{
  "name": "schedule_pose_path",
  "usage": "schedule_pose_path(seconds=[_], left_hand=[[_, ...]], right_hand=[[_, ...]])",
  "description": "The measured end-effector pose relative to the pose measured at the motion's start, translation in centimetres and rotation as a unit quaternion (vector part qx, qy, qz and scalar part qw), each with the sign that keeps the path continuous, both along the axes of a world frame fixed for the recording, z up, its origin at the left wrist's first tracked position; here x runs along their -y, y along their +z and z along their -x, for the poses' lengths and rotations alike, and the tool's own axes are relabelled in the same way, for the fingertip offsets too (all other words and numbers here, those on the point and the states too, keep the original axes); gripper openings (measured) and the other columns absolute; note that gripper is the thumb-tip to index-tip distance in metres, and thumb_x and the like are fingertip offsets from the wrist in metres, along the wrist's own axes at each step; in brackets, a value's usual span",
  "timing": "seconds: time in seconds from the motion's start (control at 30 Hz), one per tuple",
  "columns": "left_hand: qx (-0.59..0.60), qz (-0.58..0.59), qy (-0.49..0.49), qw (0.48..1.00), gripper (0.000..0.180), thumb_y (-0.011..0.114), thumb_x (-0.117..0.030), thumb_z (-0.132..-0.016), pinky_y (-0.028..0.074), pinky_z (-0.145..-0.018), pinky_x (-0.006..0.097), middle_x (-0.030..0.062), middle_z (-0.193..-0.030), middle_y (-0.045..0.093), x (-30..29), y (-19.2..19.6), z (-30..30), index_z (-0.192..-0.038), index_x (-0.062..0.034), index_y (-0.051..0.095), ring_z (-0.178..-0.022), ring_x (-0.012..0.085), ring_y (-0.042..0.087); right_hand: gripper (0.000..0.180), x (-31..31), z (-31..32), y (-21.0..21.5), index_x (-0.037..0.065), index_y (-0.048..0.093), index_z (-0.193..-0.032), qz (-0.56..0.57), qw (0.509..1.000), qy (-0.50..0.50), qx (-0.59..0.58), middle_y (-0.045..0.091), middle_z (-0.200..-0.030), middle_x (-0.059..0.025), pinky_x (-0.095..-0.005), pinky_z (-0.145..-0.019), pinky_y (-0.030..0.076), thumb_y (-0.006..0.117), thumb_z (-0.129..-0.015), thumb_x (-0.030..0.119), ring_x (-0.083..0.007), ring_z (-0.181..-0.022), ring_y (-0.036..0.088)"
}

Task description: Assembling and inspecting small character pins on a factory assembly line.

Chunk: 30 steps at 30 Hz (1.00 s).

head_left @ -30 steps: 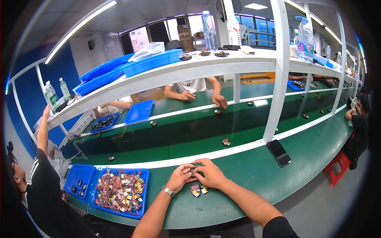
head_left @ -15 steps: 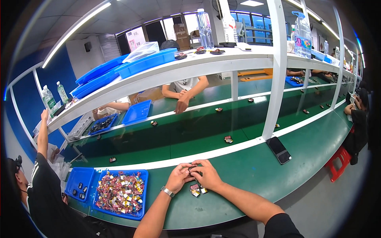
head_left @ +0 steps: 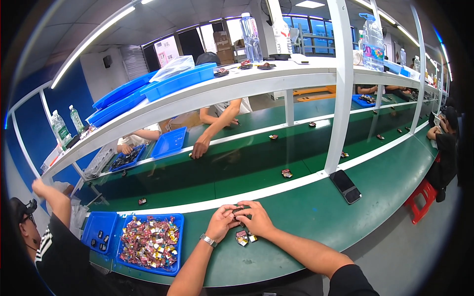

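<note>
Black part (head_left: 237,211), small and half hidden: in the head view it stays pinched between left hand (head_left: 220,223) and right hand (head_left: 257,220), just beyond loose red-and-white pieces (head_left: 241,238) on the green bench (head_left: 306,217). Across the conveyor (head_left: 232,183), a co-worker's hand (head_left: 200,149) has swung down to the belt; here the grip looks unchanged, so work seemingly continues on one piece.

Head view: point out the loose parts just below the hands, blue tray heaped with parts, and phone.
Loose parts (head_left: 241,238): head view, left piece's top.
Blue tray (head_left: 153,270): head view, front rim.
Phone (head_left: 345,187): head view, middle of its dark face.
</note>
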<state>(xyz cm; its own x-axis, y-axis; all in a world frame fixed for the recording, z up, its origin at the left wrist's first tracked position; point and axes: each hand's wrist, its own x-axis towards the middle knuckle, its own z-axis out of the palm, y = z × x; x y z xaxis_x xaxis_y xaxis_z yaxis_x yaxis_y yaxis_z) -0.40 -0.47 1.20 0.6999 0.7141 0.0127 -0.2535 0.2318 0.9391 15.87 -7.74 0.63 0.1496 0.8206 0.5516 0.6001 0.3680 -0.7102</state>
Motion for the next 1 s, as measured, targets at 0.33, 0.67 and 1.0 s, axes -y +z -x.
schedule_pose_path(seconds=[0.33,0.67,1.0], left_hand=[[0.015,0.0,0.001,1.0,0.023,0.053,-0.007,-0.097,0.055,-0.091,0.035,0.0122,-0.121,0.061,0.2,-0.1,-0.3,-0.12,-0.0052,0.047,-0.107,0.0187,0.062],[0.04,-0.011,0.018,0.999,0.019,0.046,-0.002,-0.099,0.053,-0.093,0.035,0.0142,-0.131,0.057,-0.3,-0.7,0.2,-0.118,-0.0047,0.047,-0.114,0.0196,0.06],[0.039,-0.005,0.02,0.999,0.018,0.047,-0.002,-0.099,0.053,-0.093,0.035,0.0153,-0.135,0.054,0.0,-0.6,0.1,-0.117,-0.005,0.047,-0.112,0.0197,0.06]], right_hand=[[0.016,-0.2,-0.3,-0.3,0.015,0.076,-0.097,0.051,0.997,0.026,-0.057,0.061,-0.128,-0.0057,-0.0406,-0.101,0.043,0.07,-0.082,0.016,-0.0301,-0.119,0.052],[0.021,0.2,0.2,0.7,0.013,0.074,-0.101,-0.018,0.999,0.023,0.015,0.057,-0.13,-0.0072,-0.0416,-0.104,0.041,0.072,-0.08,0.013,-0.0323,-0.124,0.047],[0.017,-0.1,0.4,0.5,0.013,0.075,-0.096,-0.019,0.999,0.017,-0.032,0.058,-0.13,-0.0062,-0.0403,-0.102,0.042,0.073,-0.079,0.011,-0.0303,-0.122,0.049]])
